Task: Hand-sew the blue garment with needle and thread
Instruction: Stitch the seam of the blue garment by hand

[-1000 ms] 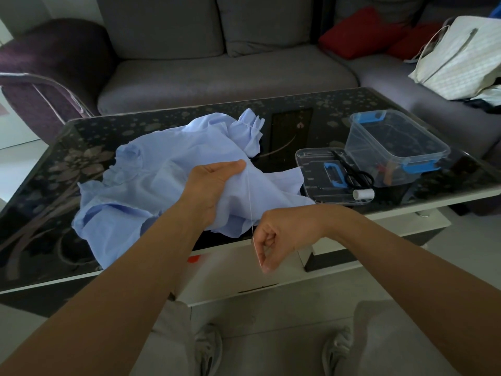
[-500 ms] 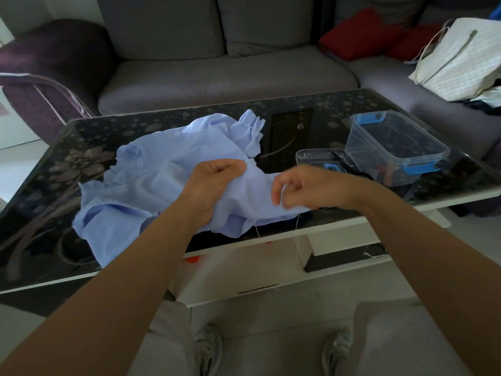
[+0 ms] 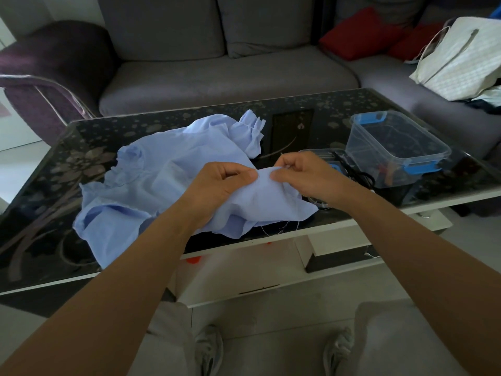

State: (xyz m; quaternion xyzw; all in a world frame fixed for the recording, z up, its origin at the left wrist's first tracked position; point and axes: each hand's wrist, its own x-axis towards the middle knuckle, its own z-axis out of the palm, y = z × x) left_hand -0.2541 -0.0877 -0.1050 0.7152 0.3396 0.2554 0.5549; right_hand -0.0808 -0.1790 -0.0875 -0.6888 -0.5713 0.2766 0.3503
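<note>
Our left hand: bare, no ring, no watch, no glove. Our left forearm: bare along its whole visible length, no sleeve, no bracelet.

Our right hand: bare, no ring or band on the fingers we can see. Our right forearm: bare, no sleeve, nothing at the wrist.

Our legs: light grey trousers, plain cloth, no visible print or seam detail in the dim light.

Our feet: a pair of grey-and-white sneakers, left shoe and right shoe, lace-up tops; finer markings too dim to tell.
</note>
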